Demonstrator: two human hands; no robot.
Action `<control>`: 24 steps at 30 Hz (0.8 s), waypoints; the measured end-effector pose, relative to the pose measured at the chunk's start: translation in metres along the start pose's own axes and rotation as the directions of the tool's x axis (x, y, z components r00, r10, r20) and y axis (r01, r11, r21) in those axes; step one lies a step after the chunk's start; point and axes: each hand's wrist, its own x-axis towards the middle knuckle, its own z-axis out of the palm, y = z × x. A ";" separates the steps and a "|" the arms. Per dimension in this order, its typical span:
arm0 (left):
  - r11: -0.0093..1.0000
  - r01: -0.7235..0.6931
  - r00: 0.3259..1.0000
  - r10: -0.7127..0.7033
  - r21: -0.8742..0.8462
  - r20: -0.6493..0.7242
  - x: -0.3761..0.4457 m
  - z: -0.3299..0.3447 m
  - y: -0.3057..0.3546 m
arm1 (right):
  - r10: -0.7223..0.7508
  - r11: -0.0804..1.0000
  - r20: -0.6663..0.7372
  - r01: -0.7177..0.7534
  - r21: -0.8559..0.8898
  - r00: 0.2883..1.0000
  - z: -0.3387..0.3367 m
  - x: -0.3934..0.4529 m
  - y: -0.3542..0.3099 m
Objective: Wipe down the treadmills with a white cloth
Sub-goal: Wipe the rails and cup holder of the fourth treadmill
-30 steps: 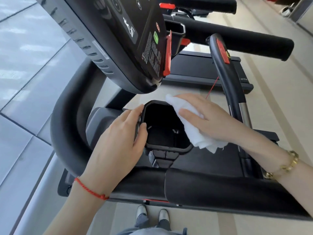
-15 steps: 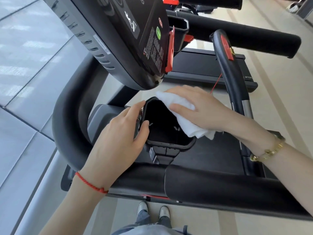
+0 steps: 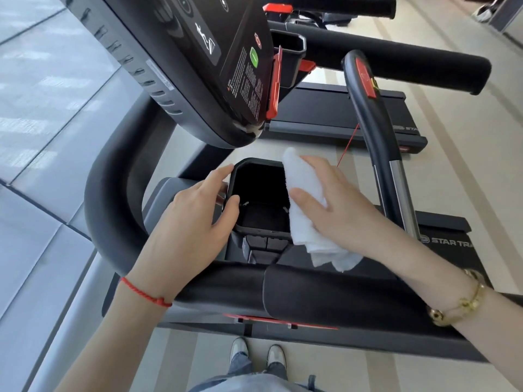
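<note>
From the head camera we look down over a black treadmill (image 3: 325,295), its padded front crossbar lying across the lower frame and its console (image 3: 198,66) tilting in from the upper left. Below the console sits a square black cup holder (image 3: 261,193), open at the top.

Our left hand (image 3: 195,222) steadies this holder: the fingers lie along its left outer wall and the thumb hooks over the near left rim, a narrow grip round the plastic edge. Our right hand (image 3: 334,202) presses the white cloth (image 3: 305,210) against the holder's right rim. The fingers are fairly straight over the cloth and the thumb lies across its front, so the grip is a flat press more than a pinch. The cloth is folded into a long pad that runs from the far right corner of the holder down past its near corner, with a loose tail hanging below the hand, just above the crossbar.

We judge the cloth light, soft and limp; it will bunch or slip unless we keep it folded under the palm and fingers, so the best hold is across the middle of the pad. The holder looks like stiff, smooth plastic, and bracing it at the rim suits it.

A second treadmill (image 3: 339,114) stands beyond, and our shoes (image 3: 257,355) show on the floor below.
</note>
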 end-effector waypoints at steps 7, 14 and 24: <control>1.000 0.000 1.000 0.001 0.018 -0.014 0.000 0.002 -0.002 | 0.084 0.995 -0.033 -0.082 0.052 0.996 0.006 -0.002 -0.005; 1.000 -0.011 1.000 0.012 0.025 -0.021 0.000 0.002 -0.002 | 0.202 0.951 0.084 -0.216 0.220 0.976 -0.003 -0.014 -0.011; 0.999 -0.006 1.000 0.007 0.037 -0.024 -0.001 0.003 -0.001 | 0.193 0.977 -0.018 -0.191 0.099 0.981 -0.002 0.011 -0.020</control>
